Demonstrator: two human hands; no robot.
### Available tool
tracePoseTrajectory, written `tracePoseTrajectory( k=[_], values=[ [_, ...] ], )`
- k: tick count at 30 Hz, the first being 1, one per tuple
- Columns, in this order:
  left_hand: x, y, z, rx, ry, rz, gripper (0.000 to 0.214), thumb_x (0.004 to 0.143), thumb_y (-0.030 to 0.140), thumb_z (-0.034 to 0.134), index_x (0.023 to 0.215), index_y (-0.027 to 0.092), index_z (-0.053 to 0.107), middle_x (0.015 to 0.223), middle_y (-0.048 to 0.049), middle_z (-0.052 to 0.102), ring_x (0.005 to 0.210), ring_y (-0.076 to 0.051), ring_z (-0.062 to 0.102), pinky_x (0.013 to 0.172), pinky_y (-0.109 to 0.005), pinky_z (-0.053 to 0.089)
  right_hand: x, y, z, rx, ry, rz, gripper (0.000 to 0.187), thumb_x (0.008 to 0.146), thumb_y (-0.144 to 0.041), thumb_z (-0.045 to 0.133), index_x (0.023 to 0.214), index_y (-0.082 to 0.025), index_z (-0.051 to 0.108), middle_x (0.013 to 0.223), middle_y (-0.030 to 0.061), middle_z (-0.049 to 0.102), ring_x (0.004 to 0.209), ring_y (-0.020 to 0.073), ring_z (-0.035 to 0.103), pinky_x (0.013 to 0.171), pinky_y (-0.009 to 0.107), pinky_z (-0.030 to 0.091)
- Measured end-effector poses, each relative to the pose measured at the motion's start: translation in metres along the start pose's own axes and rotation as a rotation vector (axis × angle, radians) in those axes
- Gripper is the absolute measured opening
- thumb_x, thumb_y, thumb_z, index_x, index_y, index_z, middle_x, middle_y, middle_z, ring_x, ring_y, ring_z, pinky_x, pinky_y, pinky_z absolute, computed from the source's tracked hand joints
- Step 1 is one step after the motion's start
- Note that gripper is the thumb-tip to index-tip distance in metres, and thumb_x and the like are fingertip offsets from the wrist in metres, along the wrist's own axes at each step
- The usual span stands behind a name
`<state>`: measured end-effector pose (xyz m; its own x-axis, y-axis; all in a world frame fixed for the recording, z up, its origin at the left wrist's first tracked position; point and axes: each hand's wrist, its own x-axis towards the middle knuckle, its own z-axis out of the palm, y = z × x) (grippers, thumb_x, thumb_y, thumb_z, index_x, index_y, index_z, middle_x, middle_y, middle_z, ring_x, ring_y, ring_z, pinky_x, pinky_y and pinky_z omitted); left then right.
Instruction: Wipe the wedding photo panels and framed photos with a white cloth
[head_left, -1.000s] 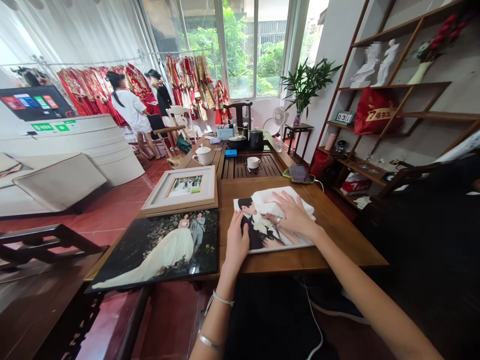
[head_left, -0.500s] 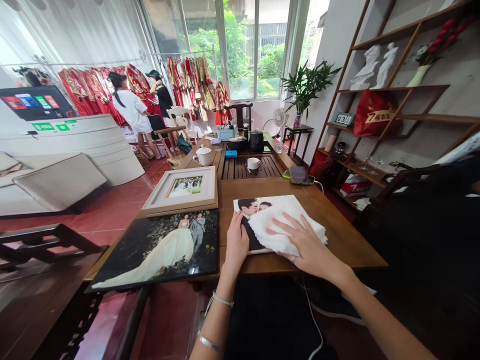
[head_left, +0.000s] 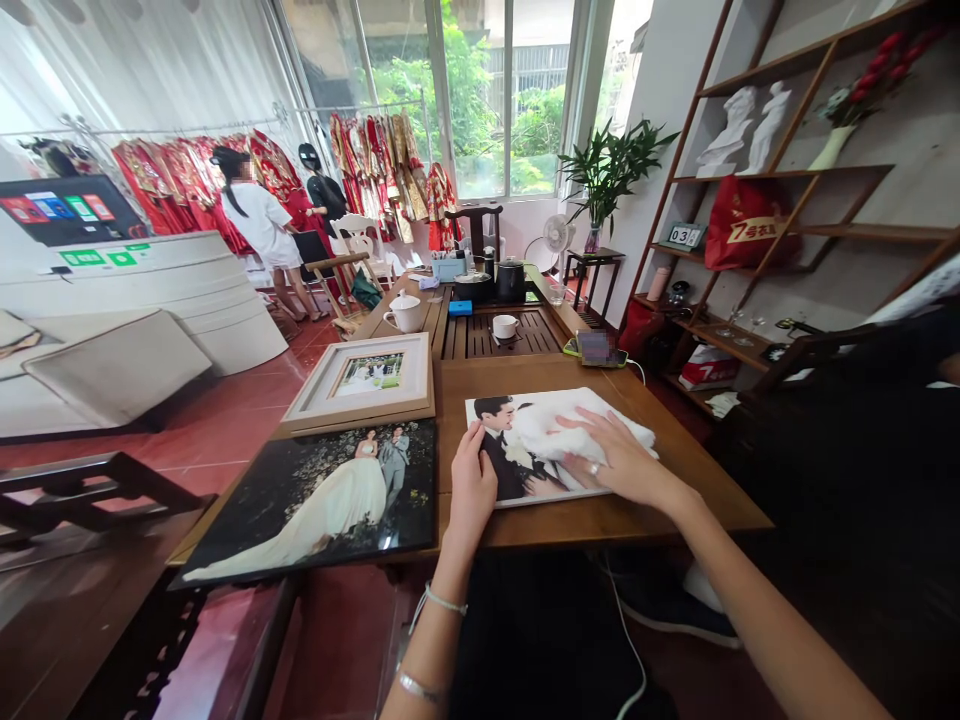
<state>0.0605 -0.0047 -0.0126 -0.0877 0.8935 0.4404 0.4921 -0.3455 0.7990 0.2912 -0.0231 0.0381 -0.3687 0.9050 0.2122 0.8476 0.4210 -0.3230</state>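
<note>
A frameless wedding photo print [head_left: 501,462] lies flat on the wooden table [head_left: 675,500] in front of me. My left hand [head_left: 471,490] rests on the print's near left edge, fingers together and laid flat, holding it down. My right hand [head_left: 615,460] lies palm down with spread fingers on a white cloth [head_left: 555,432], pressing it onto the right half of the print.
A large dark-framed wedding photo [head_left: 322,500] and a pale-framed photo [head_left: 367,378] lie to the left. Beyond are a tea tray [head_left: 480,335] with a cup [head_left: 505,325], a teapot [head_left: 406,311], a kettle [head_left: 512,280] and a phone [head_left: 598,348]. Shelves stand right. Two people stand by red garments.
My right hand swept the cloth from the print's far side toward me and to the right, then back onto the print's middle right. My left hand stayed put.
</note>
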Motion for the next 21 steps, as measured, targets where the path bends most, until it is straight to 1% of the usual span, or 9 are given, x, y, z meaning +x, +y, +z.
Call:
tracePoseTrajectory(
  k=[3,5,7,9,12,16,18,21],
  values=[
    [0.0,0.004,-0.001,-0.033,-0.004,-0.034,0.039,0.085,0.012,0.041,0.119,0.015,0.061,0.132,-0.0139,0.057,0.125,-0.023,0.052,0.111,-0.043,0.036,0.033,0.001,0.009,-0.055,0.023,0.04,0.058,0.091,-0.055,0.039,0.138,-0.022,0.046,0.144,0.0112,0.045,0.139,0.0311,0.026,0.112,0.059,0.017],
    [-0.001,0.006,-0.002,-0.058,0.007,-0.064,0.037,0.089,0.018,0.04,0.119,0.015,0.061,0.132,-0.014,0.057,0.125,-0.023,0.052,0.111,-0.044,0.036,0.049,-0.004,0.015,-0.087,0.024,0.027,0.058,0.091,-0.056,0.039,0.138,-0.023,0.047,0.146,0.0109,0.043,0.139,0.0336,0.024,0.11,0.062,0.015],
    [-0.001,0.009,-0.002,-0.084,0.018,-0.081,0.038,0.092,0.024,0.037,0.12,0.015,0.06,0.133,-0.0141,0.057,0.126,-0.023,0.051,0.111,-0.044,0.035,0.057,-0.012,0.018,-0.104,0.004,-0.026,0.054,0.091,-0.054,0.04,0.136,-0.025,0.05,0.148,0.0077,0.04,0.14,0.0347,0.021,0.11,0.064,0.011],
    [-0.001,0.011,-0.002,-0.107,0.036,-0.084,0.039,0.093,0.029,0.035,0.122,0.015,0.059,0.134,-0.0141,0.055,0.127,-0.023,0.049,0.111,-0.043,0.034,0.056,-0.021,0.02,-0.1,-0.025,-0.088,0.05,0.09,-0.05,0.043,0.134,-0.027,0.051,0.149,0.005,0.039,0.14,0.0352,0.02,0.11,0.065,0.009],
    [-0.001,0.011,-0.003,-0.131,0.068,-0.074,0.043,0.094,0.032,0.034,0.126,0.013,0.054,0.137,-0.0149,0.052,0.13,-0.022,0.045,0.113,-0.041,0.031,0.04,-0.035,0.019,-0.069,-0.039,-0.181,0.047,0.088,-0.04,0.05,0.133,-0.029,0.052,0.148,0.0029,0.04,0.14,0.0353,0.02,0.109,0.065,0.008],
    [-0.002,0.012,-0.004,-0.148,0.08,-0.085,0.044,0.094,0.034,0.034,0.127,0.013,0.053,0.137,-0.0153,0.052,0.13,-0.022,0.046,0.113,-0.041,0.031,-0.001,-0.05,0.01,-0.023,-0.069,-0.297,0.055,0.08,-0.025,0.057,0.134,-0.032,0.05,0.148,0.0012,0.041,0.14,0.0317,0.021,0.111,0.063,0.009],
    [-0.002,0.012,-0.004,-0.145,0.068,-0.103,0.044,0.094,0.033,0.033,0.126,0.012,0.054,0.136,-0.0161,0.053,0.129,-0.023,0.047,0.112,-0.041,0.032,-0.022,-0.053,0.005,-0.002,-0.108,-0.326,0.057,0.079,-0.024,0.058,0.134,-0.034,0.049,0.149,-0.0005,0.039,0.141,0.0294,0.019,0.112,0.061,0.008],
    [-0.002,0.014,-0.004,-0.128,0.054,-0.112,0.045,0.095,0.032,0.03,0.125,0.01,0.055,0.134,-0.0173,0.055,0.128,-0.023,0.049,0.111,-0.041,0.034,-0.044,-0.052,0.0,0.02,-0.128,-0.308,0.053,0.084,-0.028,0.056,0.135,-0.037,0.047,0.149,-0.0029,0.039,0.142,0.0261,0.017,0.114,0.058,0.007]
  ],
)
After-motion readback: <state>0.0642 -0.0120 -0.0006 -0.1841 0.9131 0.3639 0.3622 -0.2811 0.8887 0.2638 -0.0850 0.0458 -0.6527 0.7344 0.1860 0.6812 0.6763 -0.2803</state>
